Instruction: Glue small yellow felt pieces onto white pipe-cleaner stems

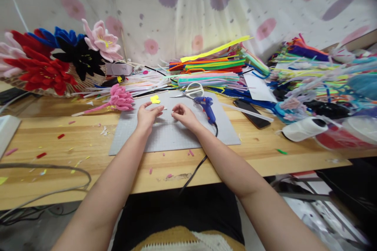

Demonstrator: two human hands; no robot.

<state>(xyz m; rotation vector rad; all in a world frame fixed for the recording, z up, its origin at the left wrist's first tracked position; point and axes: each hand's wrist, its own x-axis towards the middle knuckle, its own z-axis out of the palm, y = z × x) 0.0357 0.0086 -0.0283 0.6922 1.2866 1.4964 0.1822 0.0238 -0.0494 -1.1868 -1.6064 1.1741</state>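
Observation:
My left hand [148,117] is over the grey cutting mat [173,141], its thumb and fingers closed in a pinch. A small, thin white piece [165,108] sticks out of those fingertips to the right; its kind is too small to tell. Just apart from it, my right hand [185,115] hovers with curled fingers pressed together, and anything between them is hidden. Beyond my left hand lies a small bright yellow piece [154,99]. White-handled scissors [193,91] and a blue glue gun [207,109] rest behind and right of my right hand.
A pink pipe-cleaner flower [120,98] lies left of the mat. Bundled pipe cleaners [209,64] line the back. Finished flowers [44,72] stand at far left. A phone [251,113] and white spool [306,128] lie right. The glue gun's cord [198,168] crosses the table edge.

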